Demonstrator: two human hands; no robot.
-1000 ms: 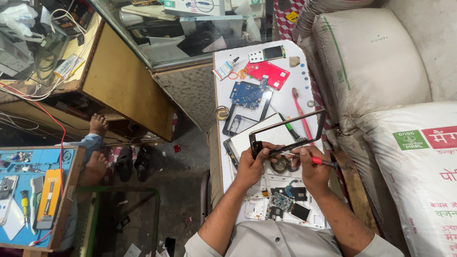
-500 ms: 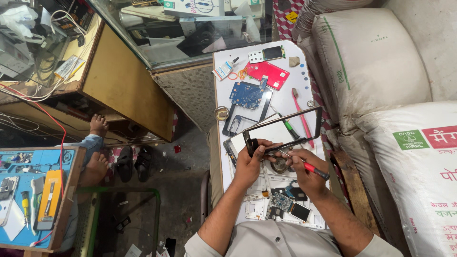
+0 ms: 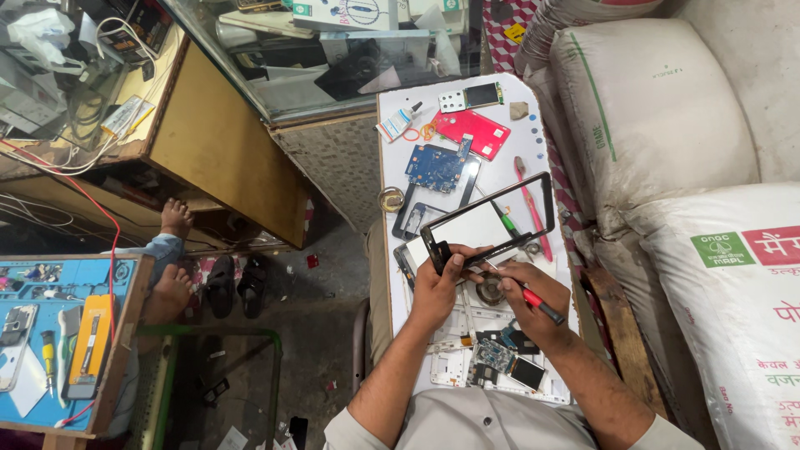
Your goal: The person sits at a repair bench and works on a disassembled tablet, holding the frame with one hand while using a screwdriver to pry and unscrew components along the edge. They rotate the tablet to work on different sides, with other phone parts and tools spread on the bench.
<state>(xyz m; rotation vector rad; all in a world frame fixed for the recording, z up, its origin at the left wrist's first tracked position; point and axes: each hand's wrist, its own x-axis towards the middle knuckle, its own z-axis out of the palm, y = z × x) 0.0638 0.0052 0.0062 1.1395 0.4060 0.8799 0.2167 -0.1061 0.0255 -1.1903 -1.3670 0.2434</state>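
Observation:
My left hand grips the near corner of a black tablet frame, a thin open bezel held tilted above the white worktable. My right hand holds a red-handled screwdriver, with its tip at the frame's lower edge close to my left fingers. Both hands hover over the table's near half, above a round metal part.
The table holds a blue circuit board, a red back cover, a pink tool, a green-handled tool and small boards. Large white sacks crowd the right. Another person's bare feet rest left, near a blue tool mat.
The black frame has been lifted higher and swung to a steeper tilt. My right hand with the screwdriver has come in closer to the frame's lower edge.

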